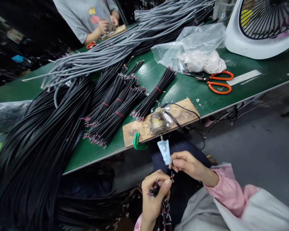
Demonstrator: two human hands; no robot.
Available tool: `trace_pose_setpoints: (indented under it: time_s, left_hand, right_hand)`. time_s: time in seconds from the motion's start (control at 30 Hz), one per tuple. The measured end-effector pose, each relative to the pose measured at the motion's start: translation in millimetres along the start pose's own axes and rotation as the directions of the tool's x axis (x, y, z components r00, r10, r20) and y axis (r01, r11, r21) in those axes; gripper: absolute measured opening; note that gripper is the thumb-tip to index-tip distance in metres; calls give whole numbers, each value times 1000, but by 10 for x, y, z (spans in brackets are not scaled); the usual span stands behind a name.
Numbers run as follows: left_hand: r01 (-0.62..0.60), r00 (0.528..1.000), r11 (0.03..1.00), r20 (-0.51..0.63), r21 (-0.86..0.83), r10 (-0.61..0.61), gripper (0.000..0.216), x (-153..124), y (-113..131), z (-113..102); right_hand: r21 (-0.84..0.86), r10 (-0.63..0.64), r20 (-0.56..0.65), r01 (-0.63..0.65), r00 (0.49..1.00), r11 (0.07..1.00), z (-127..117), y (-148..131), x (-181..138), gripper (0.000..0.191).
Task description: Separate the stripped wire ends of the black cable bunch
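Observation:
My left hand [156,192] is closed around a bunch of thin black cables [165,213] with red and white wire ends, thumb and forefinger pinching one cable end upward. My right hand [189,165] is closed in a pinch just above that end; what sits between its fingertips is too small to make out. Close to those fingertips hangs a light-blue tapered piece [164,151], attached to the shaft of a small grimy motor [158,123]. The motor is mounted on a wooden board [185,110] at the table edge, held by a green clamp [138,142].
Bundles of black cables [120,109] and long grey cables [125,41] cover much of the green table [91,160]. Orange-handled scissors [220,82], a plastic bag [192,38] and a white fan [255,41] stand at right. Across the table sits another person [86,19].

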State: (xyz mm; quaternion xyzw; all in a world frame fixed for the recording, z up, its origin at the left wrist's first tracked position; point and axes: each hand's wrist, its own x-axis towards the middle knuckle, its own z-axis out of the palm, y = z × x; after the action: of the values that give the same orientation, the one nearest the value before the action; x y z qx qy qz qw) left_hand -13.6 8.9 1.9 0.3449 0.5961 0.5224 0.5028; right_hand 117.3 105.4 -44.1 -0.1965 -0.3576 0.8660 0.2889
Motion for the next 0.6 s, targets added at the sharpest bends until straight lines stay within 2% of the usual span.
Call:
trace_pose_setpoints:
  time_s: [0.07,0.13,0.2,0.33,0.43,0.6]
  left_hand:
    - [166,986,984,1,-63,-167,36,-69,-118,23]
    - [341,939,930,16,-136,-342,42,-134,-241,60]
    - [416,908,892,33,-177,-417,40,-173,-337,100]
    - [411,901,894,-70,-179,-428,38,-125,-378,163]
    - [355,916,927,-153,-123,-371,37,-18,-340,219]
    - [261,955,965,-142,-29,-262,31,49,-365,347]
  right_hand:
    - [-69,9,37,-6,999,998,16,-29,-59,28]
    - [-126,18,41,-13,999,992,31,-48,-100,28]
    - [-176,12,36,-6,999,984,35,-54,-128,27]
    - [-333,-25,110,60,994,941,20,-71,-166,27]
    - [-445,-46,157,112,986,888,15,-116,-179,32]
    - [-481,-32,0,28,999,876,-10,-149,-163,30]
